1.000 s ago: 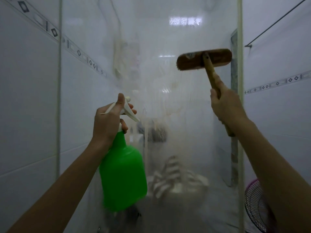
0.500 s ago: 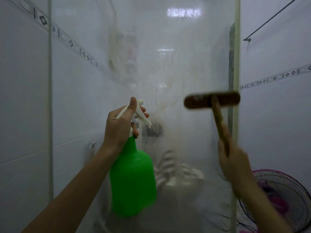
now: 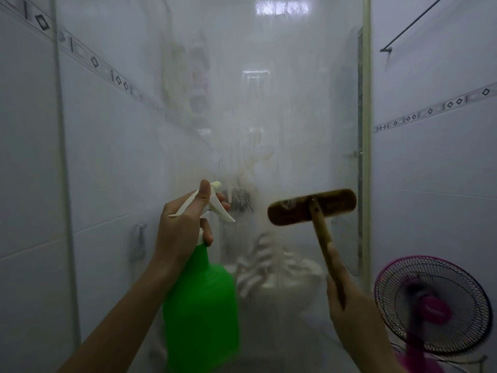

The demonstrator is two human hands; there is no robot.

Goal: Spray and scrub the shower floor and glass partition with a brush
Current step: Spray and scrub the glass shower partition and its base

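Note:
A cloudy, streaked glass partition [image 3: 269,117] fills the middle of the view. My left hand [image 3: 183,224] grips the neck and white trigger of a green spray bottle [image 3: 201,305], its nozzle pointing right towards the glass. My right hand [image 3: 347,305] grips the wooden handle of a brown scrub brush [image 3: 312,207], whose head lies flat against the glass at mid height, near the right frame. The shower floor is hidden behind the fogged glass.
White tiled walls [image 3: 32,184] stand on both sides. The partition's pale metal frame [image 3: 366,130] runs down on the right. A pink fan [image 3: 430,305] sits low at the right. Behind the glass a white toilet with striped cloth [image 3: 274,267] shows dimly.
The brush has swept down the glass from high up to mid height, my right hand dropping with it. The bottle in my left hand shifted slightly right and lower in view.

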